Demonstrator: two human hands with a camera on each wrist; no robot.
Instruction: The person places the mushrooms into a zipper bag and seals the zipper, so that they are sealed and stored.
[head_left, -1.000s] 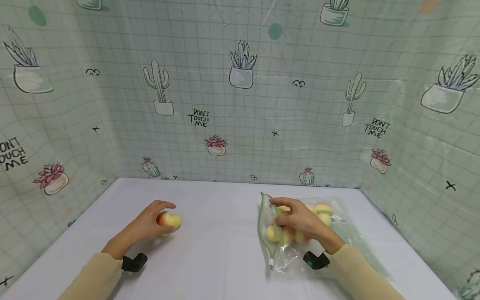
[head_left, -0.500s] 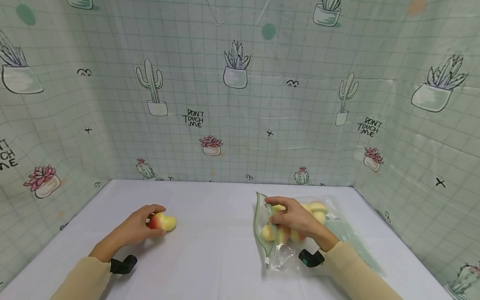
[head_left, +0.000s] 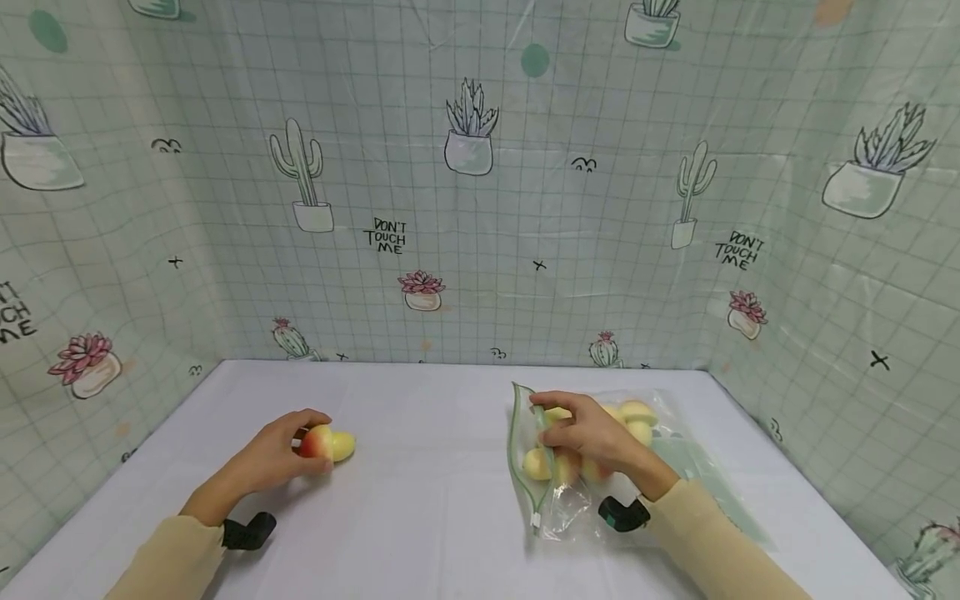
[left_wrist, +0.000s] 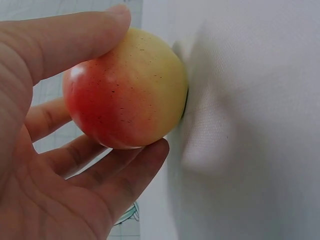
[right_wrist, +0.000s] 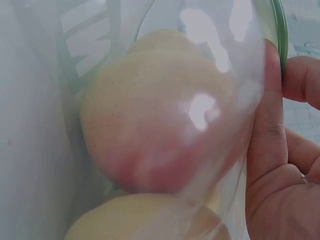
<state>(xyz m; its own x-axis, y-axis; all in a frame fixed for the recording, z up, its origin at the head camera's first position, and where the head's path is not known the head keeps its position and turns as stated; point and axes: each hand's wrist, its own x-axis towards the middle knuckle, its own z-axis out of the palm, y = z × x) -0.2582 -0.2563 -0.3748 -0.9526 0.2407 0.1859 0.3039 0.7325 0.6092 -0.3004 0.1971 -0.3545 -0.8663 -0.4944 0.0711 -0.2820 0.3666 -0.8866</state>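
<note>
On the left of the table, my left hand holds a smooth red-and-yellow pear lying on its side. The left wrist view shows the thumb over one side of the pear and the fingertips against the other; its narrow yellow end points away from the palm. To the right, my right hand pinches the green zip edge of a clear zip bag. Several pale yellow, pink-blushed pears lie inside the bag, partly hidden by that hand. The bag's mouth gapes toward the left.
A white-covered table spans the space between the hands. Behind it and along both sides hangs a gridded curtain printed with cacti. A white zip slider sits at the near end of the bag's mouth.
My left hand's fingers have closed in around the pear. The right hand keeps its pinch on the bag's edge. The head view has turned slightly to the right.
</note>
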